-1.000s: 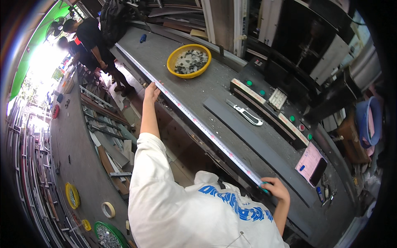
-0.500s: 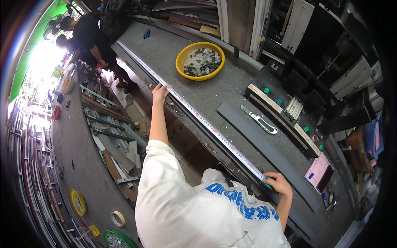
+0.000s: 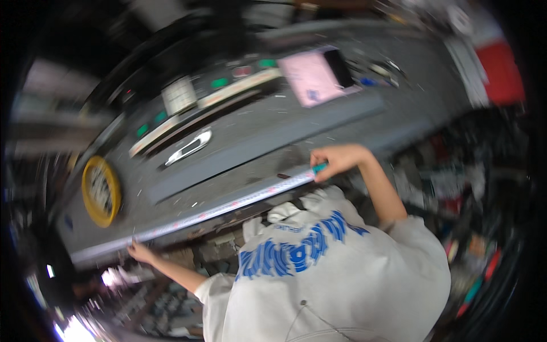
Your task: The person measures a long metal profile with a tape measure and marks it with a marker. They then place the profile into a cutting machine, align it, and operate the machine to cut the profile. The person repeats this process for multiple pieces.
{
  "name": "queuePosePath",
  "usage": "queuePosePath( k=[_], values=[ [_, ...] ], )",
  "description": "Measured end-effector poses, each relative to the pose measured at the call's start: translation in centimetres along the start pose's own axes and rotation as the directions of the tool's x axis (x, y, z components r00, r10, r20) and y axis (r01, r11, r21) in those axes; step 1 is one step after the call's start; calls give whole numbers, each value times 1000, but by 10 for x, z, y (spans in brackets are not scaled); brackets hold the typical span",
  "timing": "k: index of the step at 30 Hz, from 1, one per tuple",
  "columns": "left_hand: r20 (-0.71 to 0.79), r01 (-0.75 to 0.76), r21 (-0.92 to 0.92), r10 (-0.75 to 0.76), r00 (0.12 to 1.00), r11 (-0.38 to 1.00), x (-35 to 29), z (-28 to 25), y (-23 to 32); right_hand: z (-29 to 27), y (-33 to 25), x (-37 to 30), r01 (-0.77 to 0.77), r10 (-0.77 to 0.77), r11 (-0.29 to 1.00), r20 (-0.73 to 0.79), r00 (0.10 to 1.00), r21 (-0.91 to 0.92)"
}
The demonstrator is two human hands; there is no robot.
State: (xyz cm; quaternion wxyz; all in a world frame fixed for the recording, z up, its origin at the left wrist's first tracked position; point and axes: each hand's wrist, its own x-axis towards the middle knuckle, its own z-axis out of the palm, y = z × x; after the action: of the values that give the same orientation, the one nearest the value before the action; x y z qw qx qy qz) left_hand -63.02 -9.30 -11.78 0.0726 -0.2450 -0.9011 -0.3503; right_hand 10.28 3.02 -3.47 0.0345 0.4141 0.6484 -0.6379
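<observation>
Tape measure point(image 3: 236, 204), right hand point(image 3: 340, 159) curled around it, left hand point(image 3: 141, 253) pinching it

Narrow passage on the worktop point(image 3: 242, 178) between tape measure point(image 3: 236, 203) and grey bar point(image 3: 268, 146); utility knife point(image 3: 191, 148), control box point(image 3: 236, 90) obstruct beyond.

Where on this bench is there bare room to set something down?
The bench looks mostly bare between the yellow basin and the left end of the grey strip, and further right, beyond the loose tools. It's crowded around the pink paper and phone; the tape measure, left hand and right hand take up much of the front edge.
</observation>
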Motion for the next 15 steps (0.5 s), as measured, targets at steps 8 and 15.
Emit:
queuePosePath(
  k=[8, 15],
  values=[
    [-30, -366, -59, 365, 930, 929, -175, 48, 158, -134, 157, -238, -82, 187, 962, -412, 892, 261],
    [93, -340, 220, 328, 940, 914, -302, 73, 241, -227, 291, -370, -81, 365, 892, -603, 709, 445]
  ],
)
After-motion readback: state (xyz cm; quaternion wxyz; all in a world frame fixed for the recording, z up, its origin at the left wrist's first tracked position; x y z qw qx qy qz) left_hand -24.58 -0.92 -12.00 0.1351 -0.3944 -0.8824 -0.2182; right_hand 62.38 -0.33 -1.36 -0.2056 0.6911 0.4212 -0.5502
